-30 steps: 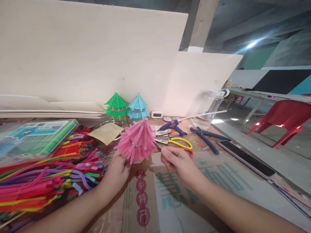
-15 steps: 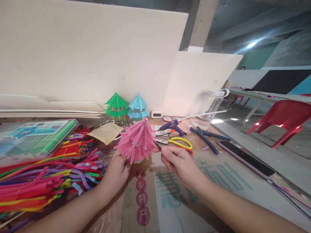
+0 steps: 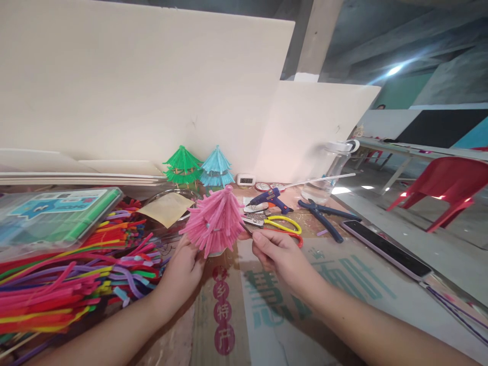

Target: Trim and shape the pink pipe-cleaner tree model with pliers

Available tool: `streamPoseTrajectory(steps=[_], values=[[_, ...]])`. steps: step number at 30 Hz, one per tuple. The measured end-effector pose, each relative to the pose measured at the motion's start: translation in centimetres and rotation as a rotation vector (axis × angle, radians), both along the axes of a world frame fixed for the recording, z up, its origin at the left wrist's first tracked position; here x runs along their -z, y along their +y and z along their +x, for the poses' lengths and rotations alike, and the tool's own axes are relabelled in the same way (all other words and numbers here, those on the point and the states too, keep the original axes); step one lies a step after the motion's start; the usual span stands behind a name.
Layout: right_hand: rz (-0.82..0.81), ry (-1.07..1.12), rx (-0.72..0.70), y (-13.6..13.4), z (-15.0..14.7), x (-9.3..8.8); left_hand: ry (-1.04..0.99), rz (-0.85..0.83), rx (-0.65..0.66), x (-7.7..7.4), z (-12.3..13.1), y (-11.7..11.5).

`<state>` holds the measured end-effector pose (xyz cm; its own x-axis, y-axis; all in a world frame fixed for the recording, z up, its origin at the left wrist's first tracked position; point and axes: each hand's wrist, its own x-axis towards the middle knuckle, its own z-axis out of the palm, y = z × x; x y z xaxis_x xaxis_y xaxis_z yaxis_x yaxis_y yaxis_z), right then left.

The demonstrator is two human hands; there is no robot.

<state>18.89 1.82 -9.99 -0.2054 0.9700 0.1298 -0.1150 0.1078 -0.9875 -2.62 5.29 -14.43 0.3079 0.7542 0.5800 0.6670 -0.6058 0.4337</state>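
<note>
The left hand (image 3: 183, 269) holds a fluffy pink tree (image 3: 215, 221) from below. Its grip is closed around the bottom of the tree, and the tree stands up straight in the air, just over the table. The right hand (image 3: 280, 256) is at the tree's right edge. Its thumb and finger are pinched tight together there, on something thin and dark. That thing is too small to tell what it is.

Under the hands lies a sheet of cardboard (image 3: 267, 305) with red and green letters on it. To the left is a big pile of fuzzy sticks (image 3: 68, 274) in many colors. A clear plastic box (image 3: 53, 211) rests behind the pile.

Behind the pink tree stand a green tree (image 3: 183, 165) and a blue tree (image 3: 216, 166), side by side, right by the white board (image 3: 133, 86). A little clock (image 3: 246, 179) sits next to the blue tree.

To the right of the pink tree are a blue glue gun (image 3: 271, 199), a cutter with yellow handles (image 3: 282, 222) and blue pliers (image 3: 324, 216). A clear bottle (image 3: 328, 173) stands behind the pliers. A phone (image 3: 385, 249) lies flat near the table's right edge. A red chair (image 3: 446, 188) is far off to the right.
</note>
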Motion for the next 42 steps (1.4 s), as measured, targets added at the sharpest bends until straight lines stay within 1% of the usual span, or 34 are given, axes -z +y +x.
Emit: streamPoseTrajectory(steps=[4, 8, 15, 20, 27, 33, 37, 42], values=[[-0.021, -0.003, 0.009, 0.1, 0.01, -0.01, 0.001, -0.007, -0.002, 0.05, 0.03, 0.01], [-0.004, -0.034, 0.01, 0.09, 0.01, 0.02, 0.013, -0.014, -0.007, 0.15, -0.08, 0.09], [-0.029, -0.062, -0.054, -0.14, -0.34, 0.18, -0.031, 0.021, -0.001, -0.14, -0.01, -0.09], [0.015, -0.05, 0.009, -0.06, -0.15, 0.15, -0.021, 0.006, -0.017, -0.14, -0.15, -0.04], [-0.019, -0.017, 0.058, 0.13, -0.02, 0.12, 0.024, 0.016, -0.018, 0.12, -0.25, 0.16], [-0.017, -0.015, 0.055, 0.24, 0.11, 0.16, 0.011, 0.029, 0.003, -0.21, 0.09, -0.07], [-0.021, -0.021, 0.072, 0.21, 0.05, -0.08, -0.018, 0.053, 0.015, -0.19, 0.22, -0.11], [-0.038, -0.014, 0.075, 0.17, -0.02, -0.27, -0.02, 0.052, 0.001, -0.11, 0.33, -0.1]])
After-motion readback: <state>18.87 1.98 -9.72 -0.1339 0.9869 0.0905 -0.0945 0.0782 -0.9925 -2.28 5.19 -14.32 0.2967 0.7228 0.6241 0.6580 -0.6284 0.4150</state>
